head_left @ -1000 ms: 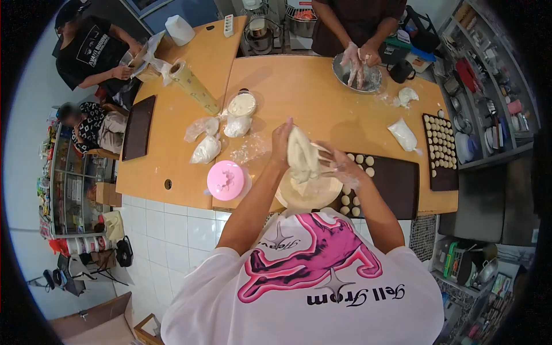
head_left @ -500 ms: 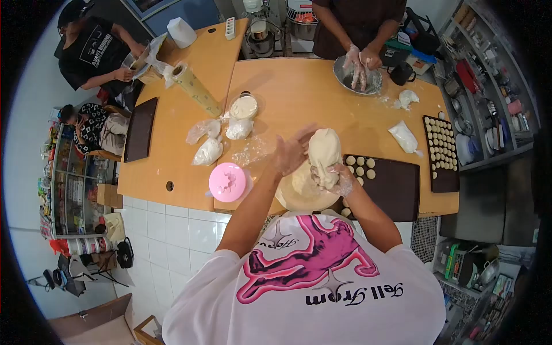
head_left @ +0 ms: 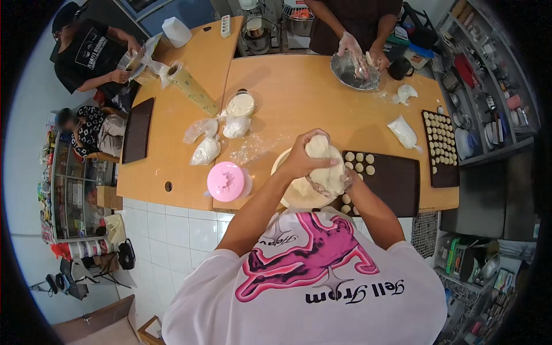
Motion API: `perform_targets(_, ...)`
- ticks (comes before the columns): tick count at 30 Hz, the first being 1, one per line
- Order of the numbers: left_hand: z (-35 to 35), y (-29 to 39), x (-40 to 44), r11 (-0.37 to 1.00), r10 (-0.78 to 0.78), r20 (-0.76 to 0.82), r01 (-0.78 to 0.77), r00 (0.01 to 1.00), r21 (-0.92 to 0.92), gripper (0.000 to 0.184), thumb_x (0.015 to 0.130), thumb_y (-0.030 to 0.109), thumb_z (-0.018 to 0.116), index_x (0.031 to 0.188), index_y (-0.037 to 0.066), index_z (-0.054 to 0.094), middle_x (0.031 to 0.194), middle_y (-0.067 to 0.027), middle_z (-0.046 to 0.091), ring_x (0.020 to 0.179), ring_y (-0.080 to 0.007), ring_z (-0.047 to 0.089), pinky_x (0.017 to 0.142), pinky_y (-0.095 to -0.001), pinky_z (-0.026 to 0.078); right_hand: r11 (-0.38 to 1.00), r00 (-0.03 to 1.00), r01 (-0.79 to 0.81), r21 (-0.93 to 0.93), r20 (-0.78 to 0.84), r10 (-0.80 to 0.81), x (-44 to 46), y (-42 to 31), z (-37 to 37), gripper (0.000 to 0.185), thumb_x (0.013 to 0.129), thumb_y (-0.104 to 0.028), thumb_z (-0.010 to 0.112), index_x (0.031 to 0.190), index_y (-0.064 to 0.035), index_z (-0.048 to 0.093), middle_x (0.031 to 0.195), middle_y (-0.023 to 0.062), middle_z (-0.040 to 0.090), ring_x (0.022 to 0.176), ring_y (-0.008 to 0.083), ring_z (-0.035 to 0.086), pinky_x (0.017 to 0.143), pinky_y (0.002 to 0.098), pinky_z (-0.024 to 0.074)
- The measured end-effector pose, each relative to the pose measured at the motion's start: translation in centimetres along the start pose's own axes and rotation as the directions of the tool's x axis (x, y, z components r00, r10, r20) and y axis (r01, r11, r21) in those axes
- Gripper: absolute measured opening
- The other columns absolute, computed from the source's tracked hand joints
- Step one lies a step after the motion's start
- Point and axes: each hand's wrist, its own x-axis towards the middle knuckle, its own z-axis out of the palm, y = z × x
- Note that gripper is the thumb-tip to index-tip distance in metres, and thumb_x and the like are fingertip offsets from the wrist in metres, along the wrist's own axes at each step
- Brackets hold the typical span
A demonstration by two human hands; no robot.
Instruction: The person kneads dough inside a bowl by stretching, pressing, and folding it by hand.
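A large lump of pale dough (head_left: 326, 164) is held above a round cream-coloured bowl (head_left: 300, 198) at the table's front edge. My left hand (head_left: 302, 158) wraps round the dough's upper left side, thumb across it. My right hand (head_left: 344, 183), dusted with flour, grips it from the lower right; part of its fingers is hidden behind the dough. Just right of the bowl lies a dark tray (head_left: 394, 184) with small round dough pieces (head_left: 360, 167) along its left side.
A pink-lidded container (head_left: 226, 181), flour bags (head_left: 206, 150) and a film roll (head_left: 192, 89) stand left. At right are a white bag (head_left: 402, 132) and a filled tray (head_left: 441, 150). Across the table a co-worker's hands work over a metal bowl (head_left: 346, 77). Two people are at left.
My left hand was open beside the dough and has closed on it. The dough has come lower, still in my right hand. The co-worker's hands have shifted over the metal bowl.
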Motion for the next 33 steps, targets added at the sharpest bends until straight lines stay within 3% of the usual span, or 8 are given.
perform_targets(4,-0.3,-0.2,0.0,0.995,-0.088,-0.234,0.077,0.968,-0.058,0.031,0.070,0.009,0.077,0.090,0.005,0.055,0.077,-0.0009,0.059,0.070,-0.0081,0.056,0.064,-0.0252,0.049,0.992,0.994,-0.042,-0.122,-0.103,0.030,-1.2,-0.1,-0.2,0.079,0.059,-0.037,0.080,0.122,-0.0026,0.046,0.096,0.0145,0.059,0.070,0.0214,0.061,0.045,0.0278,0.0494)
perform_targets(5,-0.6,-0.2,-0.1,0.994,-0.101,-0.283,0.083,0.954,-0.076,0.030,0.070,0.009,0.077,0.090,0.004,0.055,0.078,-0.0014,0.059,0.070,-0.0084,0.056,0.064,-0.0253,0.049,0.983,0.969,-0.106,-0.153,-0.235,0.068,-1.4,-0.2,-0.8,0.067,0.065,-0.028,0.081,0.120,-0.0029,0.051,0.100,0.0110,0.061,0.081,0.0195,0.063,0.056,0.0280,0.0523)
perform_targets(9,-1.7,-0.2,0.0,0.980,-0.164,-0.466,0.090,0.870,-0.177,0.026,0.073,0.006,0.075,0.090,0.003,0.056,0.077,-0.0047,0.061,0.067,-0.0119,0.059,0.060,-0.0272,0.051,0.762,0.753,-0.282,-0.583,-0.627,-0.200,1.4,0.0,5.5,0.057,0.072,-0.006,0.072,0.123,-0.0017,0.049,0.102,0.0066,0.061,0.091,0.0134,0.060,0.080,0.0287,0.0497)
perform_targets(18,-3.8,-2.6,2.7,0.961,-0.251,-0.689,0.091,0.680,-0.260,0.021,0.073,0.005,0.074,0.086,0.001,0.058,0.075,-0.0079,0.063,0.062,-0.0157,0.060,0.055,-0.0291,0.050,0.459,0.686,-0.359,-0.812,-0.564,-0.460,0.8,0.8,6.5,0.033,0.075,-0.013,0.070,0.103,0.0034,0.062,0.078,0.0058,0.063,0.069,0.0131,0.060,0.063,0.0291,0.0479)
perform_targets(24,-5.8,-3.5,4.1,0.946,-0.310,-0.702,0.137,0.641,-0.293,0.022,0.072,0.006,0.074,0.086,0.000,0.059,0.075,-0.0082,0.063,0.061,-0.0167,0.059,0.055,-0.0292,0.049,0.348,0.613,-0.584,-0.734,-0.679,-0.403,-0.2,0.4,8.9,0.031,0.077,-0.019,0.067,0.099,0.0032,0.063,0.070,0.0066,0.062,0.058,0.0158,0.059,0.055,0.0301,0.0470)
perform_targets(27,-6.2,-3.7,4.2,0.969,-0.243,-0.744,0.185,0.622,-0.162,0.021,0.074,0.008,0.074,0.087,-0.001,0.059,0.074,-0.0072,0.062,0.061,-0.0154,0.058,0.058,-0.0283,0.048,0.498,0.544,-0.565,-0.658,-0.751,-0.375,-0.4,0.8,8.4,0.038,0.078,-0.022,0.068,0.106,0.0020,0.060,0.081,0.0066,0.063,0.070,0.0151,0.062,0.059,0.0317,0.0481)
perform_targets(30,-5.1,-2.9,3.4,0.981,-0.035,-0.686,0.155,0.727,0.114,0.025,0.076,0.011,0.073,0.091,-0.001,0.057,0.080,-0.0063,0.062,0.066,-0.0142,0.057,0.063,-0.0279,0.048,0.945,0.527,-0.064,-0.322,-0.815,-0.243,-1.0,1.0,5.7,0.049,0.079,-0.026,0.070,0.119,-0.0022,0.054,0.098,0.0066,0.062,0.089,0.0148,0.060,0.070,0.0334,0.0487)
perform_targets(33,-3.5,-2.5,1.4,0.935,0.202,-0.375,-0.063,0.905,0.350,0.039,0.077,0.016,0.071,0.106,-0.001,0.051,0.100,-0.0107,0.058,0.085,-0.0192,0.056,0.077,-0.0321,0.047,0.974,0.753,0.199,-0.105,-0.620,-0.221,-2.0,-0.4,5.0,0.060,0.086,-0.049,0.054,0.129,-0.0093,0.044,0.115,0.0062,0.057,0.102,0.0180,0.056,0.084,0.0368,0.0453)
